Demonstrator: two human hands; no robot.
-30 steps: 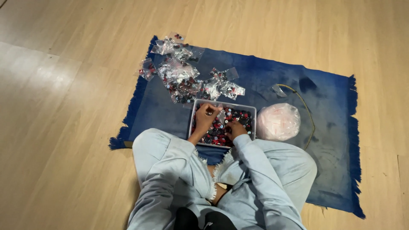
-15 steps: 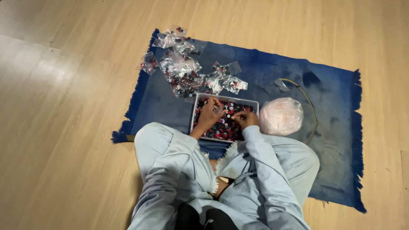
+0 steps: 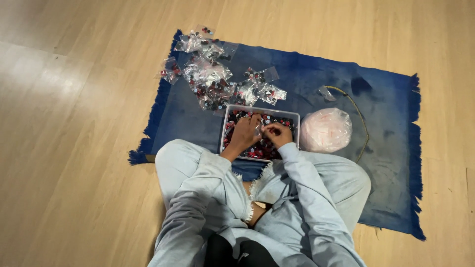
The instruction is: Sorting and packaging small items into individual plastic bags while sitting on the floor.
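One white tray (image 3: 297, 116) of small red and dark pieces (image 3: 260, 148) lies under both hands. The left hand (image 3: 245, 132) and right hand (image 3: 277, 133) meet above it, fingertips pinching a small clear bag (image 3: 258, 129). Beyond the fingers lies a heap of filled bags (image 3: 213, 79), uncountable; to their right, one pink bag bundle (image 3: 325, 129). Since before, the hands have drawn together. A blue fringed rug (image 3: 386, 148) covers a wooden floor (image 3: 74, 148).

The floor (image 3: 74, 148) is smooth wood with a soft sheen. On it lies a matt blue cloth rug (image 3: 386, 148) with fringed ends. The tray (image 3: 297, 114) looks like pale plastic. The small bags (image 3: 208, 79) are clear, glossy, crinkled plastic film, as is the pinkish bundle (image 3: 325, 129). The sleeves (image 3: 307, 183) are soft matt cloth.
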